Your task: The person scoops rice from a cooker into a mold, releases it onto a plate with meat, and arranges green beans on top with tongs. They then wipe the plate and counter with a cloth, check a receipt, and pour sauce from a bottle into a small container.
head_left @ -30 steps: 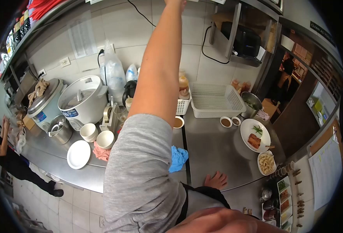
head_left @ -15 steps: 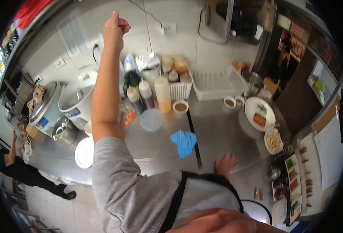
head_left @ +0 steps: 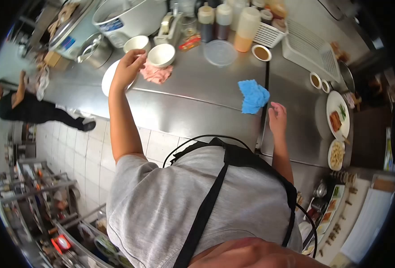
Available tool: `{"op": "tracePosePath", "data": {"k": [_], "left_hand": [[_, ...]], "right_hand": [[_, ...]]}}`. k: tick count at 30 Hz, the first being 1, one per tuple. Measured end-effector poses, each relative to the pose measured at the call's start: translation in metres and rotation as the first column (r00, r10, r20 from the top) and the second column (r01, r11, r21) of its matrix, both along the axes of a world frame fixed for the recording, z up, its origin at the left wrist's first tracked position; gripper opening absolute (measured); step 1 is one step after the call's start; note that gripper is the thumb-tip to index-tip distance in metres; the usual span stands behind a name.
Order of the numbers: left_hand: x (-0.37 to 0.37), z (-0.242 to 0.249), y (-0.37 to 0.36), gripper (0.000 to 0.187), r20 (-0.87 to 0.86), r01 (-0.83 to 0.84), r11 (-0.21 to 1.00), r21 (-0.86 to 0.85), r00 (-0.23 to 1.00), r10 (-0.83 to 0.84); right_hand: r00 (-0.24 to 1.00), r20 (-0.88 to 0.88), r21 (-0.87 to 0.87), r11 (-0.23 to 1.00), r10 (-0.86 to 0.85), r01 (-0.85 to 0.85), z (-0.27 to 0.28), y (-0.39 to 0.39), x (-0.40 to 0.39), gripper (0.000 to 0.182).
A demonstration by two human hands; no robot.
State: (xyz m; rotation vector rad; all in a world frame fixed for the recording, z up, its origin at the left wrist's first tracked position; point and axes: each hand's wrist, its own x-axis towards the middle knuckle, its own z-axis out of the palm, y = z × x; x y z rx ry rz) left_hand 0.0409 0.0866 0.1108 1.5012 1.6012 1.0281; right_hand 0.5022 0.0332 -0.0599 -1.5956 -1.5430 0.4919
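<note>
My left hand (head_left: pixel 128 67) hovers over the left part of the steel counter, fingers loosely bent and nothing visible in them. It overlaps the edge of a white plate (head_left: pixel 109 81). Two white bowls (head_left: pixel 161 56) stand just beyond its fingertips, beside a crumpled pink cloth (head_left: pixel 157 73). On the other side, my right hand (head_left: pixel 278 117) is open, with fingers loosely apart and empty. A crumpled blue cloth (head_left: pixel 253 96) lies on the counter close to the right fingertips, across a dark seam.
Squeeze bottles (head_left: pixel 247 30), a clear lid (head_left: pixel 219 52) and a sauce bowl (head_left: pixel 261 53) line the back. At right are a white basket (head_left: pixel 311 49), an oval plate with food (head_left: pixel 338 116) and a dish of pale pieces (head_left: pixel 336 155). Another person (head_left: pixel 36 105) stands at far left.
My left hand has come down from high by the wall to the bowls and plate. My right hand has shifted toward the blue cloth. The view has turned, showing more floor.
</note>
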Motion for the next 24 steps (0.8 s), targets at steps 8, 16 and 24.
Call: {"op": "tracePosePath", "data": {"k": [8,16,24], "left_hand": [[-0.089,-0.073,-0.109,0.048,0.2,-0.555,0.784,-0.278,0.765,0.612],[-0.185,-0.168,-0.066,0.046,0.443,-0.501,0.695,-0.515,0.539,0.716],[-0.226,-0.168,-0.003,0.026,0.323,-0.441,0.718,-0.538,0.679,0.659]], "right_hand": [[0.975,0.061,0.156,0.963,0.212,-0.219,0.005,0.05,-0.049,0.021],[0.952,0.041,0.099,0.947,0.302,-0.304,0.02,0.059,-0.148,0.02],[0.902,-0.348,-0.091,0.949,0.253,-0.302,-0.01,0.076,-0.291,0.021]]}}
